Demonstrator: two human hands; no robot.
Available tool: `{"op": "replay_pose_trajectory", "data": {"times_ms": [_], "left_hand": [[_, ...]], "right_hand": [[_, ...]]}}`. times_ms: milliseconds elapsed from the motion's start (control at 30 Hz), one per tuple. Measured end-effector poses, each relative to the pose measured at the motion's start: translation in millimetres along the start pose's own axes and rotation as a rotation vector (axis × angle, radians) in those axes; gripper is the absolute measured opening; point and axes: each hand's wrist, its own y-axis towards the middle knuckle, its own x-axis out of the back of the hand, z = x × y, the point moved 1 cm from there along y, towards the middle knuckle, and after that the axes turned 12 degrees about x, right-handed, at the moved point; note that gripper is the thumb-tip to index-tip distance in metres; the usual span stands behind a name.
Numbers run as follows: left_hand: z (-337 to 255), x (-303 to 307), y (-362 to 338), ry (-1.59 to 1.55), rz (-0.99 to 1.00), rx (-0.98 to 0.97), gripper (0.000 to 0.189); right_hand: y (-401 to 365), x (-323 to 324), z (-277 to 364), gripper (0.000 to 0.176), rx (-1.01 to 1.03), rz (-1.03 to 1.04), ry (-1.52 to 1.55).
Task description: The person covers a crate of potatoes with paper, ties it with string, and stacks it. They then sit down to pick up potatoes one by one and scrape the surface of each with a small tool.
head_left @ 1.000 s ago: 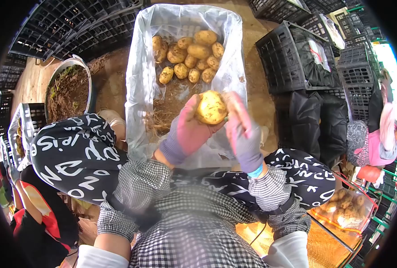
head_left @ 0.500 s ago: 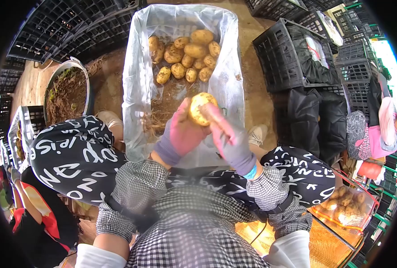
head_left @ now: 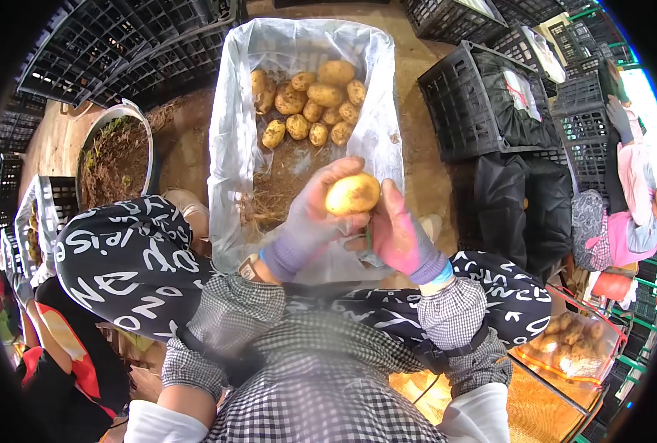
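A yellow potato (head_left: 353,194) with brown soil patches rests in my left hand (head_left: 310,215), its gloved fingers and thumb curled round it. My right hand (head_left: 404,235), in a grey and pink glove, is beside the potato's right end with its thumb and fingers apart. Both hands are over the near half of a plastic-lined crate (head_left: 228,148). At the crate's far end lies a pile of soil-specked potatoes (head_left: 313,100), while loose soil and dry roots cover the nearer part of its bottom.
To the left stands a round bucket (head_left: 149,140) of soil and plant scraps. Black crates (head_left: 450,103) stack up on the right, above dark bags (head_left: 524,214). A clear bag of potatoes (head_left: 572,340) sits at lower right. Other people (head_left: 631,177) are at both edges.
The potato has turned and shifted slightly right and down, still in my left hand. My right hand has drawn back from its top to its right side.
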Motion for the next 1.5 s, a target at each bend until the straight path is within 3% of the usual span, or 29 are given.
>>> {"op": "replay_pose_trajectory", "data": {"times_ms": [33,100,267,367,433,467,567,600,667,767,867,933,1033,1233,1500], "left_hand": [[-1,1,0,0.055,0.033,-0.071,0.067],[-7,6,2,0.166,0.098,-0.222,0.067],[-8,11,11,0.065,0.112,-0.084,0.085],[-9,5,10,0.052,0.095,-0.005,0.096],[-7,8,11,0.108,0.077,-0.040,0.097],[-8,8,10,0.286,0.035,-0.104,0.096],[-10,10,8,0.600,-0.028,-0.191,0.091],[-6,12,9,0.558,-0.012,-0.158,0.088],[-8,9,8,0.522,-0.045,-0.116,0.075],[-3,9,8,0.346,-0.038,-0.049,0.074],[-5,6,8,0.005,0.026,0.003,0.075],[-4,7,11,0.005,0.009,-0.020,0.078],[-2,8,12,0.008,-0.006,-0.042,0.078],[4,10,13,0.128,-0.050,-0.058,0.077],[6,11,13,0.122,-0.026,-0.053,0.077]], "right_hand": [[1,-5,1,0.046,-0.091,0.075,0.169],[2,-9,7,0.043,0.000,0.092,0.109],[-1,-22,21,0.064,0.448,0.004,-0.355],[-3,-27,28,0.083,0.461,0.040,-0.383],[-5,-23,27,0.073,0.454,0.062,-0.411],[-6,-20,26,0.068,0.448,0.070,-0.424],[-4,-5,22,0.057,0.224,0.089,-0.227],[-7,-19,24,0.051,0.190,-0.030,-0.137],[-5,33,1,0.049,0.267,-0.116,-0.490],[-11,16,19,0.048,0.478,-0.211,-0.916],[-23,-26,46,0.049,0.617,-0.146,-0.881],[-27,-26,43,0.053,0.678,-0.024,-0.749],[-33,-34,36,0.057,0.593,-0.018,-0.962],[-26,-39,34,0.045,0.664,0.083,-1.237],[-28,-39,30,0.041,0.622,-0.007,-1.212]]}}
